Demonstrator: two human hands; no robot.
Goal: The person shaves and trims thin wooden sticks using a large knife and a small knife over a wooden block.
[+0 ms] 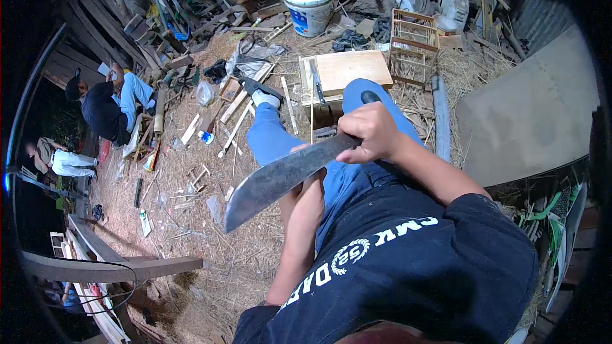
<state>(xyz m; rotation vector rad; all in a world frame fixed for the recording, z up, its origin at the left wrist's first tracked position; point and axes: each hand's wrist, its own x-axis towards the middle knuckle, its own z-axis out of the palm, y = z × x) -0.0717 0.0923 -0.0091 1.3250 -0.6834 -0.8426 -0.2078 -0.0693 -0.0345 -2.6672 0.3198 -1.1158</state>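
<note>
My right hand (370, 132) is closed around the handle end of a large machete (274, 181). Its broad, dark blade slants down to the left, across the front of my body. Behind the blade is my left hand (311, 194), with most of its fingers hidden. A thin strip (312, 124) rises just above that hand; whether the hand holds it is unclear. Beyond my knees stands a low wooden block or box (354, 71) with a pale top. A knife (318, 89) with a dark handle lies at its left side.
Wood scraps and straw cover the ground (210, 242). A white bucket (308, 9) and a small wooden rack (414, 41) stand ahead. One person (102, 105) sits at left; another person (64, 158) is farther back. A beam (115, 269) juts in lower left; a large sheet (529, 108) lies right.
</note>
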